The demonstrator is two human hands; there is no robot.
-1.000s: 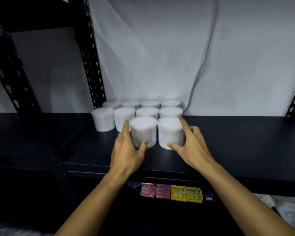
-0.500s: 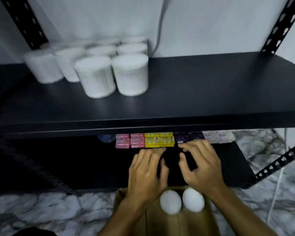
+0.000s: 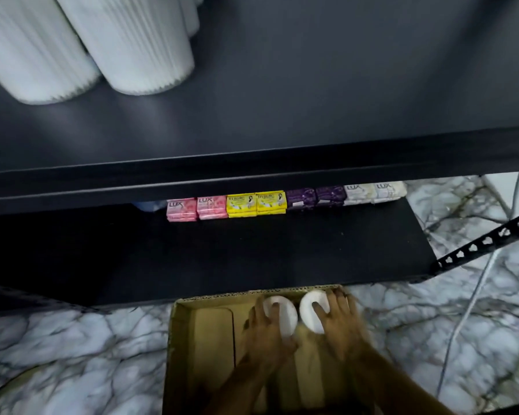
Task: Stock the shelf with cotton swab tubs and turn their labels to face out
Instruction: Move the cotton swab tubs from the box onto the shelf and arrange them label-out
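Tubs (image 3: 283, 314) look light, smooth and rigid; left hand (image 3: 267, 330) and right hand (image 3: 339, 319) each clasp one lid in the box (image 3: 204, 333)

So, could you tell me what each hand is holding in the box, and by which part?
The left hand grips one white tub over its lid; the right hand grips the other tub likewise.

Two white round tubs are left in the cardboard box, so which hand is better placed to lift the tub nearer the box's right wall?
The right hand: its fingers already lie over that white round tub. The left hand covers the other tub.
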